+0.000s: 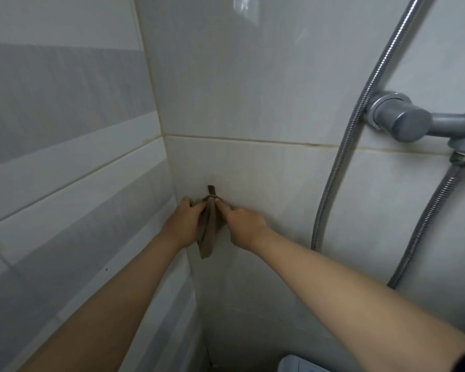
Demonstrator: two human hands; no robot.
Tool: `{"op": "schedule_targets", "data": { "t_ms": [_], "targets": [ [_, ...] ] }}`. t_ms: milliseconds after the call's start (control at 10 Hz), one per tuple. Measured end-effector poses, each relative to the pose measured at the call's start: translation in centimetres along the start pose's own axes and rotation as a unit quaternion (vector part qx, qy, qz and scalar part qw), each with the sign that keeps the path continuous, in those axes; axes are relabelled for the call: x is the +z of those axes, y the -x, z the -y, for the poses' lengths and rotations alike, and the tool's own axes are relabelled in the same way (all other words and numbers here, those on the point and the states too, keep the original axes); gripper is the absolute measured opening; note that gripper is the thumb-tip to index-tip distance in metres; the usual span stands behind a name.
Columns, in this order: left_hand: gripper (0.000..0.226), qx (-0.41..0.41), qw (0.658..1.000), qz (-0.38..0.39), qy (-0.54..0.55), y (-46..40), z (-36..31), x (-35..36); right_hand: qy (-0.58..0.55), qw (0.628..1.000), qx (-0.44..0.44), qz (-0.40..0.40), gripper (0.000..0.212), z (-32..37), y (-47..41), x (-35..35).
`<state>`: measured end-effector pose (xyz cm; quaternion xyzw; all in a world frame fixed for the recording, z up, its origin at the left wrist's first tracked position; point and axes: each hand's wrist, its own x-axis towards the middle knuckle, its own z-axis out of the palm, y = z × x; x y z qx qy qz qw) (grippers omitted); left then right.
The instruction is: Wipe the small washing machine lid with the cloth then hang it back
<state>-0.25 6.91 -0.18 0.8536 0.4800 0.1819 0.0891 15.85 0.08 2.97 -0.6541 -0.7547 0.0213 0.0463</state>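
Note:
A brown cloth (209, 232) hangs down the white tiled wall near the corner, its top bunched just under a small dark hook (211, 189). My left hand (184, 224) grips the cloth's left side. My right hand (242, 224) pinches its upper right part, thumb near the hook. A corner of the small washing machine (293, 365), white and bluish, shows at the bottom edge; its lid is mostly out of view.
A metal shower hose (341, 157) curves down the wall to the right of my hands. A grey tap fitting (411, 124) juts out at the upper right, with a second hose (424, 224) below it. The tiled side wall (65, 170) closes in on the left.

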Motion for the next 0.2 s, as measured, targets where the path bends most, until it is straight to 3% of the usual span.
{"op": "schedule_targets", "data": {
  "t_ms": [100,200],
  "targets": [
    [0.074,-0.048,0.997,0.05,0.031,0.9,-0.3,-0.5,-0.009,1.0,0.005,0.026,0.077,-0.3,1.7,-0.9],
    [0.075,-0.094,0.994,0.055,0.0,1.2,-1.1,-0.8,-0.027,1.0,0.002,-0.012,0.066,-0.7,3.5,-2.0]
  ]
}}
